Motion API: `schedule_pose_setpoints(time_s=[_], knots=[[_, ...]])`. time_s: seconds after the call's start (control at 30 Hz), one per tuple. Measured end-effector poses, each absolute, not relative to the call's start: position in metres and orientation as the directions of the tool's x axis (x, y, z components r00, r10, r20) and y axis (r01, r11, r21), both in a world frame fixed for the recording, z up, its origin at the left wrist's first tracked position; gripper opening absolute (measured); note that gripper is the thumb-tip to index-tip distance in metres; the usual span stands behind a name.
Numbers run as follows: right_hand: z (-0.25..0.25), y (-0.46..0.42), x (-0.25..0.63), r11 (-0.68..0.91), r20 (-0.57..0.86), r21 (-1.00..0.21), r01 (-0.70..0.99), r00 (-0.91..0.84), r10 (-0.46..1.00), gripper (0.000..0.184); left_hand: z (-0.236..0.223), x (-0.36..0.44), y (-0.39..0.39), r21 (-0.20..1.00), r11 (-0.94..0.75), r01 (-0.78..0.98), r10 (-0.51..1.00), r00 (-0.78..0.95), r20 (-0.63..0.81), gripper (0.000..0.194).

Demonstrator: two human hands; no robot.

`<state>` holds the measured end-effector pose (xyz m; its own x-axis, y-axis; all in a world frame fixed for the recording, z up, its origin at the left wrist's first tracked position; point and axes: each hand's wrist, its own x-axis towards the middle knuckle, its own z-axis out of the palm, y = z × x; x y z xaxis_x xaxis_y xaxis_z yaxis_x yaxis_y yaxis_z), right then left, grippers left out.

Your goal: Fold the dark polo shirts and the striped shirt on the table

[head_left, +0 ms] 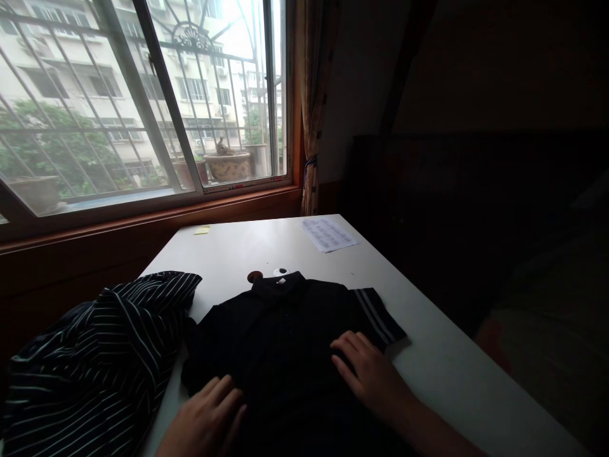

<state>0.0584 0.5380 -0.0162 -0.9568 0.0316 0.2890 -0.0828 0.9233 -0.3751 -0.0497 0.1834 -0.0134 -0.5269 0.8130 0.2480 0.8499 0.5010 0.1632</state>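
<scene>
A black short-sleeved polo shirt (285,343) lies spread on the white table, collar pointing away from me. Two grey stripes run across its right sleeve; the left sleeve looks folded or bunched. My left hand (204,416) rests at the shirt's lower left side, fingers bent and thumb apart. On the right side of the shirt, below the striped sleeve, lies my right hand (368,371) with its fingers loosely bent and its thumb apart. Neither hand visibly grips the cloth. The shirt's bottom hem is lost in the dark at the lower edge.
A heap of black-and-white striped cloth (109,355) lies at the left. Beyond the collar are a dark round object (255,277) and a white round one (281,272). Printed paper (328,234) and a yellow note (202,230) lie toward the table's (257,238) far edge, near the window.
</scene>
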Motion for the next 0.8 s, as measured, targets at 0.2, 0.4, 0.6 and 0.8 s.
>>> schedule_pose_setpoints(time_s=[0.2,0.4,0.6,0.8], knots=[[-0.012,0.528,-0.068,0.858,0.381,-0.428,-0.283,-0.918,-0.113,0.021,0.001,-0.132,0.277,0.159,0.376,0.913,0.891,-0.404,0.207,0.037],[-0.042,0.538,-0.146,0.858,0.3,-0.45,-0.248,-0.947,-0.116,0.027,-0.031,-0.192,0.323,0.148,0.41,0.9,0.865,-0.435,0.25,0.041],[-0.056,0.547,-0.152,0.841,0.327,-0.485,-0.24,-0.942,-0.08,0.025,-0.046,-0.216,0.316,0.199,0.513,0.835,0.774,-0.55,0.314,0.031],[-0.063,0.556,-0.145,0.886,0.397,-0.404,-0.227,-0.916,-0.054,0.027,-0.06,-0.225,0.296,0.129,0.637,0.76,0.707,-0.643,0.293,0.04]])
